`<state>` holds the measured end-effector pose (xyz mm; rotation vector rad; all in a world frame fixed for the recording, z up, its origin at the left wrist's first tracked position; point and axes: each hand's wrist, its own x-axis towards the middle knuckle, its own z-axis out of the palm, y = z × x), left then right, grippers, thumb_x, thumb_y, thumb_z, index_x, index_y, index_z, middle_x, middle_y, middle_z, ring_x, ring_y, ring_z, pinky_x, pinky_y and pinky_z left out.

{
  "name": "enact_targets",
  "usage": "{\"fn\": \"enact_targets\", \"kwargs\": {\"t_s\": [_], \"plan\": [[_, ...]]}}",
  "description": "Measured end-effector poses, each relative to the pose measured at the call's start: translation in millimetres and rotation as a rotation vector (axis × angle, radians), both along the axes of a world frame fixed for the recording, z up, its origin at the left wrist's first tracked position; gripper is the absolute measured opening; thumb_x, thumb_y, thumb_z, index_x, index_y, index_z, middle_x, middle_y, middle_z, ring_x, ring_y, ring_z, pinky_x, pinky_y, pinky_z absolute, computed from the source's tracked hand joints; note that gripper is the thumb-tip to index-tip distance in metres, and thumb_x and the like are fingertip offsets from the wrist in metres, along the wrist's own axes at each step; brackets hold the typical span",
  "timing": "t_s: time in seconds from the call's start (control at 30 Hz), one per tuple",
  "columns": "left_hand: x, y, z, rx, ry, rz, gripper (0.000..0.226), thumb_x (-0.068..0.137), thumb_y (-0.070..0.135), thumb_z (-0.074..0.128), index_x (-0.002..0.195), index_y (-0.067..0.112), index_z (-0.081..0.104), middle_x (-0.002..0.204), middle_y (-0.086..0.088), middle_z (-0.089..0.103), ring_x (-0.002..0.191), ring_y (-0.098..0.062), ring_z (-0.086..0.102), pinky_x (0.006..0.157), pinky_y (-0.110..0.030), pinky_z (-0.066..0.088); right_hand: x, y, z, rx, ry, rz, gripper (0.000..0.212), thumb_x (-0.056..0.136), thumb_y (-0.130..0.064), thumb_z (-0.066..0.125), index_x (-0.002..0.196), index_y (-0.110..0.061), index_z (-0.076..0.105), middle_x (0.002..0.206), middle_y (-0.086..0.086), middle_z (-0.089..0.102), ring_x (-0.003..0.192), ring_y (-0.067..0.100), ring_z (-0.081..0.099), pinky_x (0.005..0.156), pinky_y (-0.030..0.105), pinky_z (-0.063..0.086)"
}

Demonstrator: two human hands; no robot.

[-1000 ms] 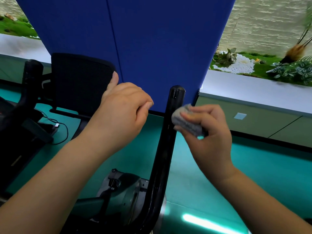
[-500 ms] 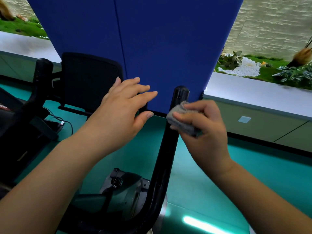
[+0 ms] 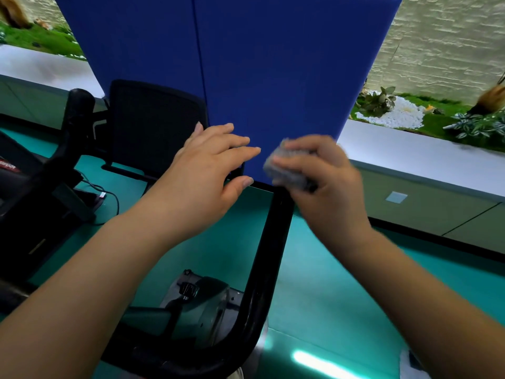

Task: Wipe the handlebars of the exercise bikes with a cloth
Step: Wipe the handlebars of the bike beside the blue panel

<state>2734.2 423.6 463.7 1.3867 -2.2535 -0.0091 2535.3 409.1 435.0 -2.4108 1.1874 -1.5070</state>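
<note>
Our right hand [image 3: 325, 187] pinches a small grey wadded cloth [image 3: 287, 166], fingers curled round it, over the top end of the glossy black tubular handlebar [image 3: 269, 258]; the tip itself is hidden beneath it. Our left hand [image 3: 207, 170] hovers just beside, fingers spread, holding nothing. Behind stands a blue fabric partition [image 3: 273, 72]. Risk: the rounded tip may let the small wad slide off, so bare fingers would smear the gloss.
</note>
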Motion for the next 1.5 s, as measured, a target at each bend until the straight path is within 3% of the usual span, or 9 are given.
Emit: {"fn": "enact_targets", "kwargs": {"t_s": [0.17,0.37,0.53,0.8,0.93,1.07,1.27,1.43,1.5], "plan": [[-1,-1,-1,0.005,0.014,-0.003,0.047,0.09,0.035,0.053,0.136,0.025,0.051,0.142,0.008,0.046,0.142,-0.011,0.02,0.113,-0.025,-0.008,0,-7,4,0.008,-0.006,-0.014,0.02,0.078,-0.011,0.076,0.097,-0.013,0.074,0.107,0.004,0.062,0.103,0.028,0.059,0.085,0.044,0.05],[-1,0,-1,-0.004,0.015,0.0,0.046,0.091,0.032,0.055,0.136,0.026,0.051,0.142,0.009,0.046,0.142,-0.01,0.021,0.113,-0.025,-0.008,5,13,-18,-0.006,0.172,0.099,0.013,0.081,-0.005,0.074,0.094,-0.008,0.075,0.108,0.009,0.065,0.102,0.03,0.058,0.09,0.039,0.045],[-1,-1,-1,-0.007,0.009,0.001,0.046,0.092,0.033,0.055,0.137,0.026,0.05,0.142,0.009,0.045,0.142,-0.01,0.02,0.111,-0.021,-0.011,6,-24,16,-0.043,0.099,-0.024,0.015,0.079,-0.01,0.075,0.094,-0.012,0.075,0.105,0.006,0.064,0.1,0.026,0.057,0.085,0.038,0.048],[-2,-2,-4,-0.026,0.013,0.009,0.045,0.091,0.032,0.057,0.135,0.026,0.051,0.141,0.009,0.047,0.141,-0.011,0.023,0.112,-0.022,-0.009,3,8,-12,0.0,0.057,0.05,0.015,0.079,-0.009,0.074,0.094,-0.01,0.074,0.107,0.006,0.065,0.102,0.024,0.058,0.086,0.043,0.048],[-3,-1,-5,-0.046,0.013,0.024,0.043,0.091,0.03,0.059,0.134,0.024,0.054,0.137,0.007,0.05,0.139,-0.013,0.028,0.114,-0.025,-0.006,4,-18,11,0.068,-0.074,-0.018,0.027,0.075,-0.012,0.078,0.101,-0.015,0.073,0.107,0.001,0.062,0.104,0.022,0.059,0.087,0.033,0.05],[-3,-2,-7,-0.052,0.023,0.023,0.041,0.091,0.031,0.058,0.132,0.023,0.056,0.135,0.006,0.052,0.138,-0.014,0.03,0.115,-0.029,-0.003,5,-7,5,0.126,-0.223,-0.016,0.029,0.073,0.0,0.077,0.101,-0.007,0.071,0.108,0.008,0.06,0.107,0.014,0.058,0.088,0.014,0.046],[-3,-2,-6,-0.034,0.027,0.026,0.044,0.09,0.038,0.049,0.131,0.023,0.057,0.134,0.008,0.053,0.138,-0.013,0.03,0.115,-0.025,-0.005,-1,-1,1,0.104,-0.301,-0.063,0.032,0.075,-0.001,0.075,0.103,-0.013,0.066,0.108,0.008,0.06,0.106,0.013,0.057,0.092,0.018,0.044],[-4,-2,-7,-0.035,0.046,0.027,0.04,0.092,0.029,0.058,0.131,0.024,0.056,0.134,0.009,0.052,0.138,-0.011,0.028,0.115,-0.025,-0.006,-5,-26,19,0.409,-0.54,-0.139,0.023,0.082,-0.014,0.072,0.103,-0.02,0.068,0.109,-0.004,0.066,0.099,0.006,0.062,0.088,0.036,0.053],[-5,-2,-8,-0.04,0.055,0.031,0.038,0.092,0.031,0.055,0.13,0.023,0.057,0.133,0.009,0.052,0.138,-0.011,0.028,0.114,-0.023,-0.007,-7,-15,13,0.369,-0.527,-0.131,0.024,0.081,-0.011,0.072,0.102,-0.019,0.067,0.108,-0.002,0.066,0.101,0.007,0.062,0.089,0.038,0.052]]}}
